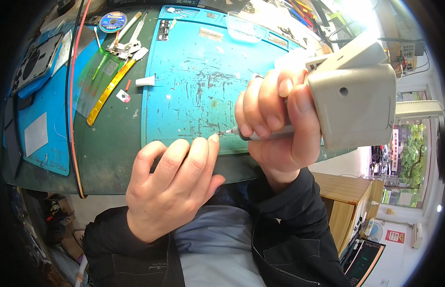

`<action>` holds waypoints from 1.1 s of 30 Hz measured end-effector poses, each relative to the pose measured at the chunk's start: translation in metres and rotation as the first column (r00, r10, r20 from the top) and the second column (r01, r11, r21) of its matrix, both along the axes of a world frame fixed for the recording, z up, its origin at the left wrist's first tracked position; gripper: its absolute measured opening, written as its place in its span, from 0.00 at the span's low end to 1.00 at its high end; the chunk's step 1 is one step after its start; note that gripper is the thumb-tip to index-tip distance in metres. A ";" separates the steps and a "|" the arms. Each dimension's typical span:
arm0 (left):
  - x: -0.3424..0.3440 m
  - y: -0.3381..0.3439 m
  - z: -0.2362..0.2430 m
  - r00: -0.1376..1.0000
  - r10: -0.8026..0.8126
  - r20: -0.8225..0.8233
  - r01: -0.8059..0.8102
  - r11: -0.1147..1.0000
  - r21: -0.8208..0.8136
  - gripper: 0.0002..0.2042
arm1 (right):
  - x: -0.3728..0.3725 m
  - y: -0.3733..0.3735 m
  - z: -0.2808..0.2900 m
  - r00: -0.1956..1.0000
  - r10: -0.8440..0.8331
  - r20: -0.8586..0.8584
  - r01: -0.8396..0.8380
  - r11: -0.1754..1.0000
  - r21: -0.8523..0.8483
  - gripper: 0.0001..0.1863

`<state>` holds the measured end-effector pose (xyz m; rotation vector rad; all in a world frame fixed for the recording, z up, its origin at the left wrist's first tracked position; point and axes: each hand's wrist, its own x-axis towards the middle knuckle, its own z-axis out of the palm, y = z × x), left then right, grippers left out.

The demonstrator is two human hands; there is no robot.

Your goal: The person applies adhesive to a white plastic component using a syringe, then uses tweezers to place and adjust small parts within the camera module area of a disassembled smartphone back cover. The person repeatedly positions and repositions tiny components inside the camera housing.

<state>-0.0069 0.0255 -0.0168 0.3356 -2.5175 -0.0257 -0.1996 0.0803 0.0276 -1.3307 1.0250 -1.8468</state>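
Note:
My right hand is wrapped round a handheld tool with a pale grey boxy body, which looms large at the right. A dark-edged grey barrel runs out below its fingers and narrows to a fine tip pointing left. Beside that tip, my left hand has its fingers pressed together, index fingertip near the end of the tool. Some tiny thing shows at that fingertip, too small to name. Both hands are over the near edge of a scratched blue work mat.
On the left lie tweezers, a spool, an amber-taped strip, a white cap and an opened phone housing. Red and black cables cross there. A clear tray sits at the mat's far side.

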 end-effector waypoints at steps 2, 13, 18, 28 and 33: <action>0.000 0.000 0.000 1.000 0.002 -0.001 -0.002 1.000 -0.002 0.19 | 0.000 0.000 0.001 1.000 -0.001 0.000 0.001 1.000 0.001 0.09; 0.000 0.000 0.002 1.000 -0.014 0.021 0.014 1.000 0.000 0.21 | 0.000 0.000 0.000 1.000 -0.016 0.003 0.016 1.000 0.004 0.10; 0.000 0.000 0.001 1.000 -0.002 0.010 0.002 1.000 0.000 0.20 | 0.000 0.000 -0.001 1.000 -0.006 0.005 0.006 1.000 -0.003 0.10; 0.000 0.001 0.001 1.000 0.007 0.004 -0.007 1.000 -0.007 0.19 | 0.000 0.000 -0.001 1.000 -0.008 -0.005 0.008 1.000 -0.007 0.10; 0.000 0.001 0.001 1.000 0.006 0.006 -0.006 1.000 -0.008 0.19 | 0.000 -0.001 0.000 1.000 -0.015 -0.012 0.015 1.000 -0.012 0.10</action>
